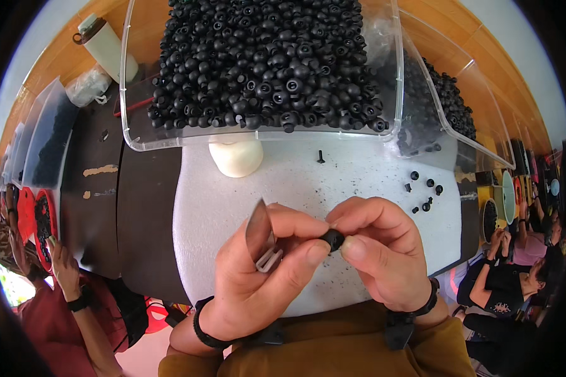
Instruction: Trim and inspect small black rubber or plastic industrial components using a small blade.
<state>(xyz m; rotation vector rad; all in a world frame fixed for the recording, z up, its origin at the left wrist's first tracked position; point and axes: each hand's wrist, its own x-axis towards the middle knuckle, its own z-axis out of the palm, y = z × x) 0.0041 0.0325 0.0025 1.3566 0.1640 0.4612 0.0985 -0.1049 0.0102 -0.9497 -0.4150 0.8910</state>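
Between thumb and fingertips, my left hand [264, 270] pinches a small round black part [332, 239] that looks like rubber or plastic. A pointed metal blade [258, 232] is also tucked in that hand, its tip sticking up past the forefinger; its grip is mostly hidden. From the other side, the closed thumb and forefinger of my right hand [387, 251] meet the same black part. Both hands are over a white foam sheet [198, 251] strewn with dark crumbs. A small black stem-shaped piece [321, 156] stands beyond them.
A clear bin [258, 139] heaped with black ball parts [264, 69] fills the far side. Another clear bin [478, 141] stands right of it, near several loose black parts [430, 183]. A cream rounded object [236, 157] and a bottle [109, 47] are nearby. People work at both sides.
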